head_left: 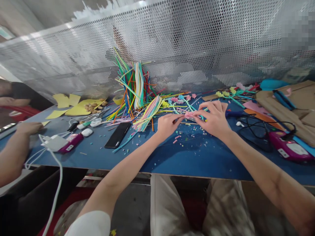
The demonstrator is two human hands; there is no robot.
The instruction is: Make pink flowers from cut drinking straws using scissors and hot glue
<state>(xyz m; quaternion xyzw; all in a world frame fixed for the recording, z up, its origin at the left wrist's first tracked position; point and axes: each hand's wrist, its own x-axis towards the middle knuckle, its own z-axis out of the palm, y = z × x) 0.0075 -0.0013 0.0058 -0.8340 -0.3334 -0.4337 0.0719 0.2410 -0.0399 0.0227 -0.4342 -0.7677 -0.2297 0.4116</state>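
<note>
A small pink fuzzy piece (189, 114) is pinched between my two hands above the blue table (147, 157). My left hand (169, 125) grips its left end with thumb and fingertips. From the right, my right hand (213, 118) holds the other end, its thumb and index finger together and the other fingers bent. Just behind the hands lie pipe-cleaner flowers (180, 97) in pink and blue on green stems. A bundle of pastel pipe cleaners (149, 113) rests left of my left hand. Small fuzzy scraps are scattered below the hands.
A black phone (118, 135), white earbud case (87, 132) and purple power strip (71, 143) lie left. Another person's arm (14, 147) rests at the far left. Upright pipe cleaners (137, 85) stand before a perforated metal screen (172, 42). Right are cables and another purple power strip (290, 146).
</note>
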